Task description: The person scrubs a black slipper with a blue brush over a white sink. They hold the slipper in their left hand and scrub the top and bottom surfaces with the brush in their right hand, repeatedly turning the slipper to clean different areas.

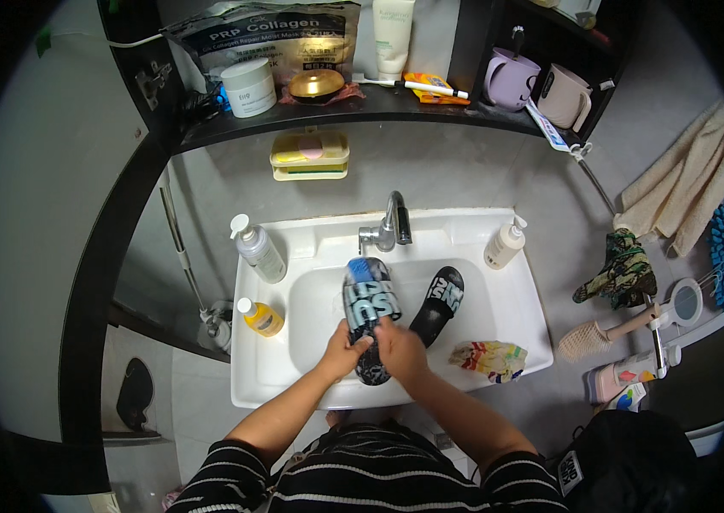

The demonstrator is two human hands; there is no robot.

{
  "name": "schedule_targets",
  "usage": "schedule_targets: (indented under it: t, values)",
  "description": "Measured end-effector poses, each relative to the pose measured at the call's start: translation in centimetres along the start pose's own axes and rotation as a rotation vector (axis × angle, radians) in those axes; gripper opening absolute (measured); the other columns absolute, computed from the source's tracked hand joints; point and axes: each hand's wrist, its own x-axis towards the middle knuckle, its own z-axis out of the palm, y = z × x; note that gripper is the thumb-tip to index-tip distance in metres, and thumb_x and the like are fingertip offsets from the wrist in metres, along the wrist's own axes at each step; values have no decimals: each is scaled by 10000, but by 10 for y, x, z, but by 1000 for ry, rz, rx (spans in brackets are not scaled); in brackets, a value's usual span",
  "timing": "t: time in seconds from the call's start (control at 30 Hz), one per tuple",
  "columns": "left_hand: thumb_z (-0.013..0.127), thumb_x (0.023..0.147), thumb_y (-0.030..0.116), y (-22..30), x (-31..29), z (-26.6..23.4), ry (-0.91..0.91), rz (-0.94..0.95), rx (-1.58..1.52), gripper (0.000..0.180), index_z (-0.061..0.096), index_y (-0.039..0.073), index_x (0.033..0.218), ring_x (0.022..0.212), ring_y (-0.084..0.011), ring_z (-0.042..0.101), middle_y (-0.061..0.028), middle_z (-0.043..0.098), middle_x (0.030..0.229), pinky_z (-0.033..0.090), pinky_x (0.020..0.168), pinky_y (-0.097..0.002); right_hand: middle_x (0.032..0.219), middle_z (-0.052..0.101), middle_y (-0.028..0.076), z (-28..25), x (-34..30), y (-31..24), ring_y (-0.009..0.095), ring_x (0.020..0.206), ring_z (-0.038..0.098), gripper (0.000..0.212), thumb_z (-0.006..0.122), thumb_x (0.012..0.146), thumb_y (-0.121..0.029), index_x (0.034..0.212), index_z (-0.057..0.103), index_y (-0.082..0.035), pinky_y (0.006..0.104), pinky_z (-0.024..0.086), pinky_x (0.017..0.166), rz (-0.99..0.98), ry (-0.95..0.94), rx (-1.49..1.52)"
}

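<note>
A black slide sandal with pale lettering on its strap is held over the white sink basin. My left hand grips its left edge, the thumb lying on top. My right hand is at the strap's lower right side, its fingers curled and smeared by motion, so what they hold is hidden. Something blue with whitish streaks shows at the sandal's far end; its kind is unclear. A second black slide sandal rests in the basin to the right, tilted against the wall.
Behind the basin stands a chrome faucet. Pump bottles and a yellow bottle stand on the rim. A crumpled colourful wrapper or cloth lies front right. A dark shelf with toiletries spans above; a brush hangs right.
</note>
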Motion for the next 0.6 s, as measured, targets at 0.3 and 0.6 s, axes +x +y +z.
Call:
schedule_targets:
  t: [0.3,0.6]
  values:
    - [635,860,43,-10,-3,-2,47,-33,54,359,458,-4,1169,915,-147,570,-84,601,1008,464,834,-278,713,615,208,0,3,7,391,661,611,322,536,918,-212,1195,571,-52,462,469,589,146,-87,-105]
    - [649,828,45,-25,-1,-12,112,-31,187,340,473,1,1115,889,-154,580,-90,604,967,469,806,-265,765,619,252,5,-8,20,401,655,614,323,558,906,-223,1156,618,-27,436,488,582,174,-78,-88]
